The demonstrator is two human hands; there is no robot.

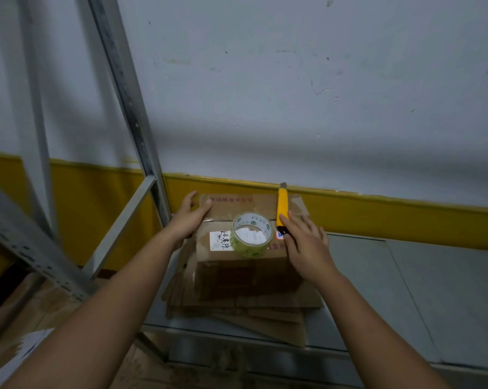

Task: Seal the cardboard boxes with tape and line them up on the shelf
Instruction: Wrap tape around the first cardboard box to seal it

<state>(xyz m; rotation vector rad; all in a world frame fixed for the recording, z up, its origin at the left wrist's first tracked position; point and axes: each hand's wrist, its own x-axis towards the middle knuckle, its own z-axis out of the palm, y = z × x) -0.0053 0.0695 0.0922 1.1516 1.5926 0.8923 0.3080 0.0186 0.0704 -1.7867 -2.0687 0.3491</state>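
A brown cardboard box (231, 204) with a white label sits on a stack of flattened brown cardboard sheets (237, 301) at the left end of a grey metal shelf (405, 290). On top of it lie a roll of clear packing tape (249, 248) and a yellow utility knife (281, 206). The left hand (188, 220) rests against the box's upper left edge with its thumb on top and fingers loose, while the right hand (307, 242) is spread flat, its forefinger touching the knife's black near end.
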